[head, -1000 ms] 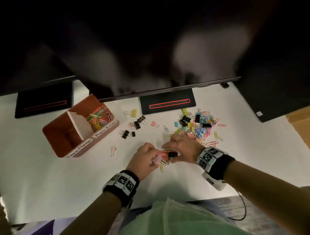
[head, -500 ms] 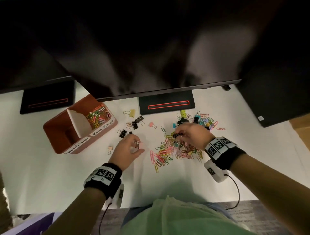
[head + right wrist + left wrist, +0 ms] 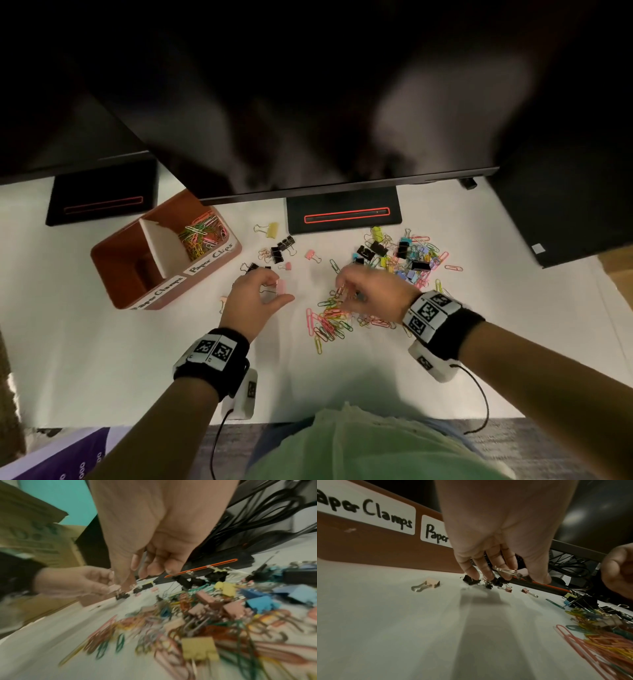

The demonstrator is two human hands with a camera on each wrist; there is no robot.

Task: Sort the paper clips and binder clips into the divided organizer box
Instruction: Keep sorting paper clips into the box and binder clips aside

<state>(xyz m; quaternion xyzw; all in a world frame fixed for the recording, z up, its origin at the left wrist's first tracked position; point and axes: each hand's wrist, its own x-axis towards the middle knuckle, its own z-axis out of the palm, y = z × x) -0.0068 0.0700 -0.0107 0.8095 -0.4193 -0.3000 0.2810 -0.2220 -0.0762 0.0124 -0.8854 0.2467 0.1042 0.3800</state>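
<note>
My left hand [image 3: 279,291] pinches a pink binder clip [image 3: 281,286] just above the white table, right of the brown divided box [image 3: 164,291]. The left wrist view shows the clip's wire handles [image 3: 506,571] between thumb and fingers, with the box wall [image 3: 368,545] labelled "Paper Clamps" behind. Coloured paper clips [image 3: 200,234] lie in the box's "Paper Clips" side. My right hand [image 3: 346,291] hovers with curled fingers over a heap of paper clips [image 3: 330,320]. The right wrist view is blurred, so whether that hand [image 3: 137,573] holds anything is unclear.
A mixed heap of binder clips and paper clips [image 3: 400,253] lies at the back right. Loose black [image 3: 279,251], yellow [image 3: 272,229] and pink [image 3: 311,254] binder clips sit between box and heap. Monitor stands [image 3: 344,216] and dark screens [image 3: 308,137] bound the back.
Both hands were together at the paper clip heap. My left hand has moved left toward the box with a pink binder clip. My right hand went toward the far heap and came partly back.
</note>
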